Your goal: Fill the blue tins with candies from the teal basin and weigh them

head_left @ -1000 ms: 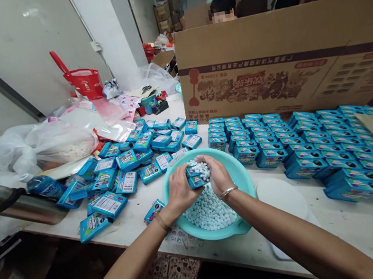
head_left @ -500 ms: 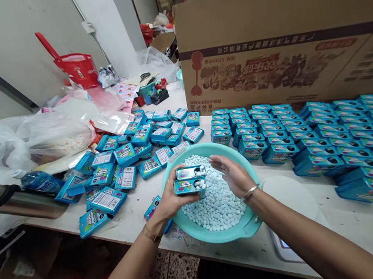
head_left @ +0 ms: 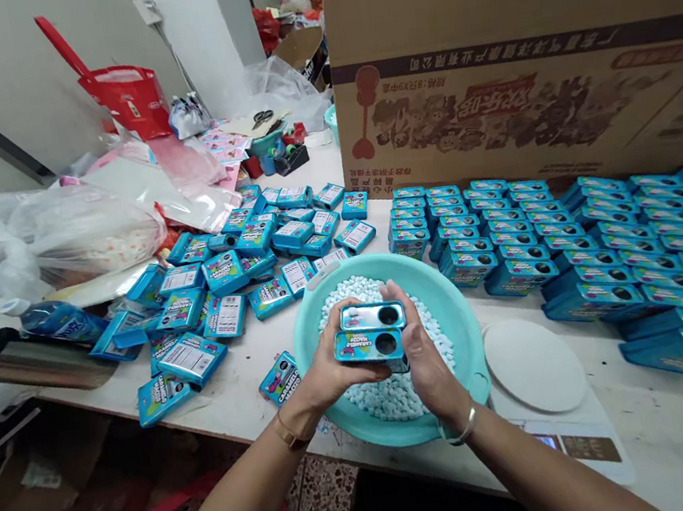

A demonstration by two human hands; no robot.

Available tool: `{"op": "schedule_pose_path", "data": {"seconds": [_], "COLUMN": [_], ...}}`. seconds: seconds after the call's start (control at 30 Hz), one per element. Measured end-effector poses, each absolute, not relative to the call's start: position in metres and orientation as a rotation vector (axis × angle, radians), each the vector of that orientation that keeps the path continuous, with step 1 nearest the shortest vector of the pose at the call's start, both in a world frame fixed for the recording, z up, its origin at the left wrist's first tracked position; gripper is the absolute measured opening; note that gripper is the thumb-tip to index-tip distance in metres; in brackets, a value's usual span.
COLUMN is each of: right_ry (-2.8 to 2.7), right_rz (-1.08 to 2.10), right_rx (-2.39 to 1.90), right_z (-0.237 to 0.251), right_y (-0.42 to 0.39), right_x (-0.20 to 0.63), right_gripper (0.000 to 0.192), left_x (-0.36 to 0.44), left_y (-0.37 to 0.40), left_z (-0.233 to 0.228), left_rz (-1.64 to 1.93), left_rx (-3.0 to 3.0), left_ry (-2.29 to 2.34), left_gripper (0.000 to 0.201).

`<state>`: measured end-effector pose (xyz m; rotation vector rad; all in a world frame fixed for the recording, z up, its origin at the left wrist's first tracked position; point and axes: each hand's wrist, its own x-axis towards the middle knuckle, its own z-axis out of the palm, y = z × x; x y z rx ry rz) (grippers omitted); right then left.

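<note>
Two blue candy tins [head_left: 365, 341], stacked together with their round openings toward me, are above a turquoise basin [head_left: 332, 420]. My left hand [head_left: 329, 365] is closed round their left side, thumb in front. Against their right end, my right hand [head_left: 431, 367] grips with its palm and fingers; part of those fingers is hidden. The openings look dark, with no candies showing at the top. Small white candies [head_left: 385, 406] fill the basin below both hands.
A white scale [head_left: 536, 366] stands right of the basin. Rows of upright blue tins [head_left: 522, 272] fill the right side, before a large cardboard box [head_left: 452, 24]. Loose tins [head_left: 222, 272] are heaped at left, near a blue bottle [head_left: 59, 321] and steel flask [head_left: 36, 362].
My right hand has come from open over the candies to the tins' right end. The tins have moved slightly right and down; white candies no longer show at their openings.
</note>
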<state>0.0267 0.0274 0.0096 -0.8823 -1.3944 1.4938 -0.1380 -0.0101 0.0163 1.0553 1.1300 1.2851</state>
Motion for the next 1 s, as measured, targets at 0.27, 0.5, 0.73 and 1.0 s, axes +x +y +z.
{"op": "schedule_pose_path", "data": {"seconds": [0.27,0.5,0.73,1.0], "right_ry": [-1.536,-3.067,-2.803,-0.743], "right_rz": [1.327,0.758,1.093,2.243], "right_rx": [-1.072,-1.114,-1.179,-1.11], "right_z": [0.001,-0.017,-0.025,-0.007], "right_y": [0.054,0.066,0.086,0.102], "right_x": [0.076,0.046,0.042,0.056], "right_gripper": [0.054,0.06,0.013,0.013], "left_x": [-0.173,-0.186,-0.18,-0.165], "left_y": [-0.024,-0.026,-0.021,-0.018], "left_z": [0.036,0.025,0.021,0.024], "left_rz": [1.175,1.218,1.162,0.98], "left_rx": [1.421,1.484,1.176,1.0], "left_ry": [1.173,1.064,1.097,1.138], "left_gripper": [0.08,0.083,0.089,0.092]}}
